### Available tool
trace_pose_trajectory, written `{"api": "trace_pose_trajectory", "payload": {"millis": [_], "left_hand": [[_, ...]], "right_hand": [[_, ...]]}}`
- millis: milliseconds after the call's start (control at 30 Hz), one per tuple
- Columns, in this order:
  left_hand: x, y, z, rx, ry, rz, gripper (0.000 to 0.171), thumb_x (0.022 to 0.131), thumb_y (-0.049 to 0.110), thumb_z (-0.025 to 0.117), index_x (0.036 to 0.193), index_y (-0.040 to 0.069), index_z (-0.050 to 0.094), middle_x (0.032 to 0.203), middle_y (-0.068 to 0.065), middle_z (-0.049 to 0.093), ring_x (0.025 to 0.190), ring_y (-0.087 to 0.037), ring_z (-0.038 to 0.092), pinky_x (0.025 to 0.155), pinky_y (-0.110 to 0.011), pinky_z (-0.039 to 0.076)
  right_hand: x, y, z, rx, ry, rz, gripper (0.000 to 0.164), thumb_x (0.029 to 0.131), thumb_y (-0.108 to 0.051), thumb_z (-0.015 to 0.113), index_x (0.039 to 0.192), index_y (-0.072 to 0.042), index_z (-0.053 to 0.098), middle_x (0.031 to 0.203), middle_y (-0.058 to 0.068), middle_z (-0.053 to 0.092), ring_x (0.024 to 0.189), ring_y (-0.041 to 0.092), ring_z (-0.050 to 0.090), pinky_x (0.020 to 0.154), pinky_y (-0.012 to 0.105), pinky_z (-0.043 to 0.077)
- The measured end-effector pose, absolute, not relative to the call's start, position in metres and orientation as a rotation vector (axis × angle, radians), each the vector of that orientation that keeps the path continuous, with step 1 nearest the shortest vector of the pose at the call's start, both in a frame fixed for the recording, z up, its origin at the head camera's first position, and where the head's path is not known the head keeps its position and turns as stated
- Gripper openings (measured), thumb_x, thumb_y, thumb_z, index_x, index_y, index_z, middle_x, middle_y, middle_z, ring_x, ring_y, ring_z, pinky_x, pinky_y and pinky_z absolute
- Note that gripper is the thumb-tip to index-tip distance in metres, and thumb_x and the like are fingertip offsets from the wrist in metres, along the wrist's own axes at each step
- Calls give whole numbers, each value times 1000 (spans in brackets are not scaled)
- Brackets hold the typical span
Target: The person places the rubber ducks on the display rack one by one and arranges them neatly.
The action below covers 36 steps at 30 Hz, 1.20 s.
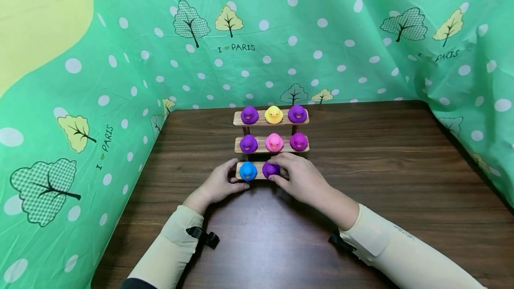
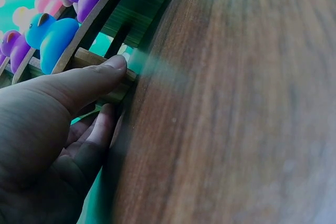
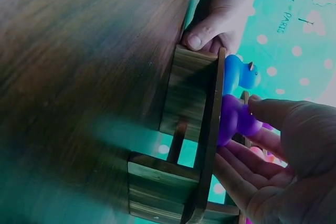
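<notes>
A small three-tier wooden rack (image 1: 261, 146) stands on the table with rubber ducks on its tiers. On the lowest tier sit a blue duck (image 1: 248, 171) at the left and a purple duck (image 1: 271, 170) in the middle. My right hand (image 1: 303, 177) pinches that purple duck (image 3: 236, 119) between thumb and fingers, its base right at the board. My left hand (image 1: 218, 182) grips the rack's left front end; the thumb (image 2: 100, 77) lies along the wooden support beneath the blue duck (image 2: 55, 40). The right end of the lowest tier is hidden behind my right hand.
On the middle tier a pink duck (image 1: 274, 142) sits between two purple ones. The top tier bears a yellow duck (image 1: 274, 114) between two purple ducks. Dark wood-grain table (image 1: 381, 159) surrounds the rack, with green dotted cloth (image 1: 281, 57) walling the back and sides.
</notes>
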<state>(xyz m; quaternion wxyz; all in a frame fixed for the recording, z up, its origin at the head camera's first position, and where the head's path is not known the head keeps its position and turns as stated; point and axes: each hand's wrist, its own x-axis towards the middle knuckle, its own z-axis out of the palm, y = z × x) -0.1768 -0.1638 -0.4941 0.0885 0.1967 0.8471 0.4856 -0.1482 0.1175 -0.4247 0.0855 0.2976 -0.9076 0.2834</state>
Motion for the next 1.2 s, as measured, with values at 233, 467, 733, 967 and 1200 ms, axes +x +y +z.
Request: {"api": "trace_pose_trajectory", "payload": {"millis": [233,467,733,967,1200], "left_hand": [[-178,-165,-497,607,2529,1434,65,83,16,93,137,8,58,119,-4,71,112,-18,67,96,-31,59],[-178,-165,-497,602,2522,1434,67,84,15,91,141,6,56,121,-4,70,114,-18,66,94,-28,59],[-178,-165,-497,594,2504,1435,69,84,13,91,142,6,55,123,-5,70,115,-17,66,95,-27,59],[-177,-165,-496,606,2495,1460,68,85,14,91,141,4,55,124,-7,70,115,-19,66,94,-29,59],[-177,-165,-496,588,2503,1435,66,84,13,91,139,6,56,121,-5,69,113,-17,66,94,-28,59]], "right_hand": [[-144,124,-423,885,-2686,855,38,92,-27,85,126,-13,74,123,1,70,111,18,66,93,42,59],[-133,147,-418,853,-2622,931,35,90,-21,86,122,-11,76,120,-1,71,107,19,69,91,43,60],[-124,190,-423,782,-2628,1003,31,90,-17,86,119,-12,75,113,-1,72,95,21,72,81,42,64],[-117,221,-431,710,-2773,968,39,91,-24,86,126,-13,72,121,2,71,105,27,69,87,49,61],[-107,244,-436,742,-2885,927,51,88,-27,88,134,-14,68,131,-2,67,121,27,64,98,56,57]]}}
